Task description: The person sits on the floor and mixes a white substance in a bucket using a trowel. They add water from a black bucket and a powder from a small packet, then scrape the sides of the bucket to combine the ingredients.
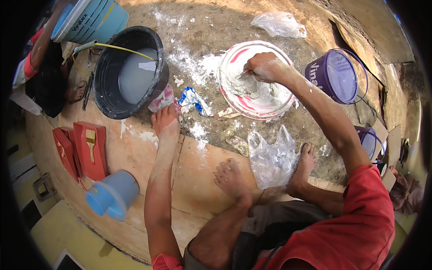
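Note:
My right hand (pixel 265 67) is closed over a round white-and-red lid (pixel 268 115), its fingertips down at the thick white paste (pixel 236 84) spread on it. Whatever those fingers grip is mostly hidden. My left hand (pixel 166 121) rests low on the floor with its fingers stretched forward. Its fingertips reach a crumpled pink-and-white plastic packet (pixel 163 99), beside the black bucket. A torn blue-and-white wrapper (pixel 195 101) lies between that hand and the lid.
A black bucket (pixel 102 85) holds cloudy water. Purple pails (pixel 330 76) stand at right, a light-blue pail (pixel 96 20) at upper left near another person. A paintbrush (pixel 91 143) lies on a red case (pixel 101 164); a blue jug (pixel 114 193) is nearby. Clear bags (pixel 272 159) and white powder lie about.

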`<action>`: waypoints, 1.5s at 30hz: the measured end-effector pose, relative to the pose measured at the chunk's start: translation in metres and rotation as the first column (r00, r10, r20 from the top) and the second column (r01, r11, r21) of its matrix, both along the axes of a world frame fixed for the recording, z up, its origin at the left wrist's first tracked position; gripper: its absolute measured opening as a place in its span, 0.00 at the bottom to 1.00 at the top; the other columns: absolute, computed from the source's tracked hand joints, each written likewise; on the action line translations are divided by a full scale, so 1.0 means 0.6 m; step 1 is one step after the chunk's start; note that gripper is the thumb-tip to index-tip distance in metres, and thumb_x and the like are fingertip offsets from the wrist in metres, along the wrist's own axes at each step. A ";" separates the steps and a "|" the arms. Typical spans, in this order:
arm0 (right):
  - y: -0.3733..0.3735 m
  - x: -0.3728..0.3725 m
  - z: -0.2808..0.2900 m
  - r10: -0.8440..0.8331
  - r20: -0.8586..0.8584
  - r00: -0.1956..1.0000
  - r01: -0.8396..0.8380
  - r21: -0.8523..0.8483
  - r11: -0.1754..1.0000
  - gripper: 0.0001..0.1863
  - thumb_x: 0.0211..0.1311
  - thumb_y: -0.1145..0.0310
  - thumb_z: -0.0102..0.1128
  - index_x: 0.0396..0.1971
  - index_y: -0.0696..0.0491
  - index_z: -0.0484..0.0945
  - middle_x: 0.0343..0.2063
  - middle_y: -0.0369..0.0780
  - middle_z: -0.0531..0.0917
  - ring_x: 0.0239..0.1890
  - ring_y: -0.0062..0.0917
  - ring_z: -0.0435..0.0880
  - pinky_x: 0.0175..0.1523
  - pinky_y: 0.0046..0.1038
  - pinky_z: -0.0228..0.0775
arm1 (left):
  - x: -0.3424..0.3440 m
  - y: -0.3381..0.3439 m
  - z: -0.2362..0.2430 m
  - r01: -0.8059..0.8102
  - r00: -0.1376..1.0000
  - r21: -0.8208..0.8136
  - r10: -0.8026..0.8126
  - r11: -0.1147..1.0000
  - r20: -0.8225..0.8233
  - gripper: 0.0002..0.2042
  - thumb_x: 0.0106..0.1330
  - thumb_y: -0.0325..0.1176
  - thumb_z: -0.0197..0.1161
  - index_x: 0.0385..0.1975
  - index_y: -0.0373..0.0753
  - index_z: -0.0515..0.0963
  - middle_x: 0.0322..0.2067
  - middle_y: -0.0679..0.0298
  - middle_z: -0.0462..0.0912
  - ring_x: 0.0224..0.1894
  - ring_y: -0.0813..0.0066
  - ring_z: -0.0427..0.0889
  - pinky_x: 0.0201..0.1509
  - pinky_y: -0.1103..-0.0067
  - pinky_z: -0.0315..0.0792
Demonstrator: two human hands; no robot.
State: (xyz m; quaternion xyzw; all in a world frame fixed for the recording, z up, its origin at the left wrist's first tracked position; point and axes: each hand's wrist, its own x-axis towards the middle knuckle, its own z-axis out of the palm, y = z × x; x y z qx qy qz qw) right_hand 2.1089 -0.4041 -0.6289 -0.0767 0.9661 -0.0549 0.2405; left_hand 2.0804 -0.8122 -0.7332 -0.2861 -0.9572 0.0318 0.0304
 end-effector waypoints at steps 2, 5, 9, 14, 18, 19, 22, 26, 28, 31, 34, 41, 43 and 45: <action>0.014 0.034 -0.011 -0.022 -0.090 0.996 0.019 -0.037 0.999 0.13 0.63 0.64 0.63 0.46 0.44 0.88 0.40 0.39 0.89 0.47 0.39 0.87 0.50 0.42 0.79 | -0.020 -0.013 -0.004 0.117 0.992 -0.090 -0.121 0.989 -0.045 0.12 0.65 0.40 0.66 0.46 0.48 0.81 0.35 0.67 0.82 0.43 0.68 0.83 0.55 0.65 0.71; 0.034 0.080 -0.019 -0.117 -0.234 0.965 0.087 -0.132 0.987 0.13 0.64 0.66 0.61 0.46 0.44 0.88 0.41 0.38 0.89 0.48 0.37 0.86 0.52 0.40 0.79 | -0.039 0.002 0.014 0.327 0.913 -0.034 -0.325 0.945 -0.248 0.08 0.63 0.38 0.65 0.40 0.46 0.79 0.29 0.67 0.78 0.37 0.69 0.82 0.49 0.66 0.73; 0.039 0.100 -0.033 -0.190 -0.316 0.930 0.129 -0.204 0.970 0.13 0.64 0.66 0.59 0.46 0.43 0.87 0.42 0.37 0.89 0.50 0.36 0.85 0.54 0.39 0.78 | -0.041 0.004 0.009 0.319 0.909 -0.156 -0.348 0.935 -0.229 0.05 0.64 0.34 0.63 0.37 0.45 0.76 0.30 0.67 0.76 0.36 0.70 0.81 0.42 0.68 0.75; 0.044 0.115 -0.032 -0.232 -0.350 0.907 0.160 -0.223 0.962 0.13 0.64 0.68 0.62 0.47 0.45 0.87 0.42 0.37 0.88 0.49 0.35 0.85 0.52 0.38 0.79 | -0.054 0.031 0.040 0.152 0.907 -0.134 -0.192 0.979 -0.376 0.06 0.63 0.32 0.62 0.34 0.46 0.72 0.32 0.67 0.74 0.37 0.70 0.81 0.40 0.72 0.75; 0.036 0.120 -0.036 -0.239 -0.386 0.891 0.154 -0.239 0.959 0.14 0.63 0.70 0.62 0.48 0.46 0.86 0.43 0.37 0.88 0.49 0.35 0.86 0.51 0.38 0.79 | -0.079 0.024 0.083 0.101 0.919 -0.223 -0.177 0.969 -0.353 0.07 0.65 0.33 0.63 0.33 0.46 0.70 0.33 0.66 0.74 0.40 0.69 0.81 0.40 0.72 0.75; 0.033 0.119 -0.030 -0.246 -0.386 0.889 0.162 -0.238 0.958 0.14 0.63 0.71 0.62 0.48 0.46 0.86 0.43 0.37 0.88 0.49 0.35 0.86 0.51 0.38 0.79 | -0.071 0.019 0.091 0.098 0.926 -0.187 -0.158 0.978 -0.342 0.06 0.65 0.33 0.63 0.34 0.45 0.71 0.33 0.65 0.75 0.40 0.67 0.81 0.41 0.71 0.75; 0.024 0.138 -0.015 -0.287 -0.386 0.876 0.204 -0.244 0.948 0.16 0.61 0.71 0.61 0.49 0.46 0.86 0.44 0.37 0.88 0.50 0.35 0.86 0.52 0.38 0.79 | -0.031 0.022 0.129 0.088 0.956 0.017 -0.080 0.996 -0.281 0.04 0.68 0.32 0.63 0.36 0.41 0.74 0.35 0.64 0.78 0.41 0.67 0.82 0.41 0.69 0.75; 0.041 0.180 -0.003 -0.436 -0.328 0.838 0.350 -0.289 0.891 0.18 0.59 0.71 0.61 0.49 0.48 0.86 0.45 0.39 0.88 0.50 0.38 0.86 0.54 0.40 0.79 | 0.021 0.065 0.199 -0.435 0.885 0.644 0.169 0.630 0.433 0.05 0.73 0.30 0.64 0.39 0.36 0.77 0.34 0.63 0.84 0.34 0.75 0.83 0.34 0.74 0.76; 0.045 0.194 -0.005 -0.515 -0.334 0.789 0.406 -0.345 0.846 0.17 0.60 0.71 0.61 0.49 0.50 0.86 0.46 0.41 0.88 0.50 0.40 0.86 0.54 0.41 0.78 | 0.034 0.069 0.197 -0.761 0.618 0.620 -0.078 0.189 0.782 0.07 0.75 0.31 0.66 0.38 0.34 0.77 0.31 0.62 0.86 0.29 0.82 0.82 0.31 0.81 0.79; 0.049 0.211 -0.019 -0.574 -0.376 0.728 0.409 -0.434 0.803 0.16 0.63 0.72 0.60 0.49 0.53 0.86 0.44 0.44 0.87 0.46 0.41 0.87 0.50 0.39 0.79 | 0.051 0.109 0.196 -0.871 0.463 0.488 -0.237 0.058 0.854 0.07 0.75 0.31 0.65 0.39 0.34 0.76 0.33 0.61 0.87 0.31 0.78 0.85 0.38 0.77 0.85; 0.054 0.236 -0.038 -0.737 -0.319 0.595 0.460 -0.617 0.638 0.14 0.66 0.72 0.61 0.50 0.57 0.84 0.39 0.47 0.88 0.39 0.36 0.88 0.44 0.33 0.79 | 0.077 0.153 0.186 -0.908 0.369 0.413 -0.333 0.069 0.868 0.09 0.74 0.33 0.66 0.41 0.34 0.76 0.37 0.60 0.85 0.35 0.73 0.87 0.43 0.75 0.86; 0.061 0.250 -0.036 -0.877 0.296 0.378 0.509 -0.858 -0.071 0.13 0.73 0.70 0.62 0.51 0.62 0.84 0.41 0.39 0.88 0.39 0.20 0.86 0.44 0.26 0.83 | 0.127 0.249 0.187 -0.932 0.090 0.229 -0.434 0.280 0.896 0.12 0.77 0.33 0.60 0.51 0.33 0.71 0.45 0.52 0.85 0.40 0.62 0.90 0.44 0.67 0.88; 0.050 0.252 -0.034 -0.857 0.329 0.397 0.473 -0.873 -0.116 0.14 0.75 0.71 0.59 0.52 0.64 0.82 0.45 0.41 0.87 0.43 0.23 0.86 0.52 0.30 0.84 | 0.139 0.273 0.188 -0.953 -0.027 0.129 -0.504 0.273 0.863 0.13 0.77 0.32 0.58 0.54 0.33 0.69 0.47 0.52 0.83 0.43 0.59 0.89 0.46 0.63 0.89; 0.033 0.258 -0.047 -0.841 0.383 0.382 0.395 -0.890 -0.227 0.14 0.76 0.71 0.58 0.53 0.65 0.81 0.48 0.42 0.86 0.46 0.24 0.85 0.55 0.32 0.84 | 0.149 0.295 0.182 -0.970 -0.131 0.003 -0.535 0.242 0.834 0.14 0.76 0.31 0.58 0.55 0.32 0.68 0.47 0.52 0.83 0.45 0.58 0.89 0.47 0.61 0.90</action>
